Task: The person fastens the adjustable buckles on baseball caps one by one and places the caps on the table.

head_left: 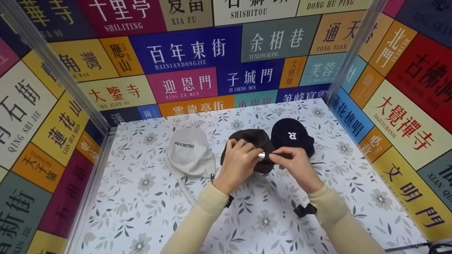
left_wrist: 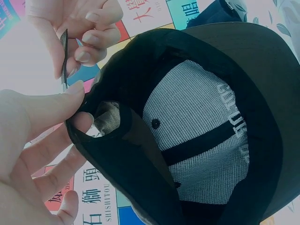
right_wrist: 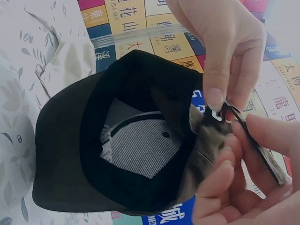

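- From the head camera, a person works over a patterned counter (head_left: 148, 211) on a brown cap (head_left: 249, 135), between a pale cap (head_left: 189, 155) lettered "COLORADO" and a navy cap (head_left: 287, 132) bearing a white letter. The left hand (head_left: 240, 158) grips the brown cap's rear beside a silver buckle (head_left: 261, 155); the right hand (head_left: 296, 164) pinches close by. Neither hand touches the outer caps; the light strap (head_left: 187, 190) of the pale one trails loose, apparently unfastened.

- From the left wrist, the brown cap is turned with its inside toward the camera, mesh lining (left_wrist: 192, 98) on show. The left thumb and a finger pinch the rear edge, while the right hand's fingers hold a dark strap (left_wrist: 65, 47) that stands away from the cap.

- From the right wrist, the strap stretches from beside the buckle to the right hand, its tail pinched between thumb and fingers. The work appears midway: strap and buckle are together, but the tail does not lie flat along the cap. Whether it is fully threaded cannot be told behind the fingers; securing it looks to be what is left.
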### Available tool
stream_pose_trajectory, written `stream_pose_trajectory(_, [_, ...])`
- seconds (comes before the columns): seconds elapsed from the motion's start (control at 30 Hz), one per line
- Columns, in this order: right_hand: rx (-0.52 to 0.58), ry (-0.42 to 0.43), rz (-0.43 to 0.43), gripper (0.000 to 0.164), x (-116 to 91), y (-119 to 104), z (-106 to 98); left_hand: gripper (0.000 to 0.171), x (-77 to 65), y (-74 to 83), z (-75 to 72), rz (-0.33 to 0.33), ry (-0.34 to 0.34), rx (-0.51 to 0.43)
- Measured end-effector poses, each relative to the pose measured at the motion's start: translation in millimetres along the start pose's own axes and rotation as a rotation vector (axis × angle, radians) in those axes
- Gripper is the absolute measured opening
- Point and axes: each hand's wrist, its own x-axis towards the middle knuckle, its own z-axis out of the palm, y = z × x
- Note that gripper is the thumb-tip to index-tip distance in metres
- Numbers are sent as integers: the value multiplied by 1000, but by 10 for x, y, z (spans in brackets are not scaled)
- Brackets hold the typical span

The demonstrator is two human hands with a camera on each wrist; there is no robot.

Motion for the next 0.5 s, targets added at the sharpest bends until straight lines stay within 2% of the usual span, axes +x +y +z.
stream_pose_trajectory(0.27, [-107, -14, -135, 19, 61, -66, 23, 8, 6, 11, -12, 5, -1, 19])
stream_pose_trajectory(0.5, [-215, -11, -185, 8, 76, -24, 149, 8, -20, 15, -9, 12, -10, 24])
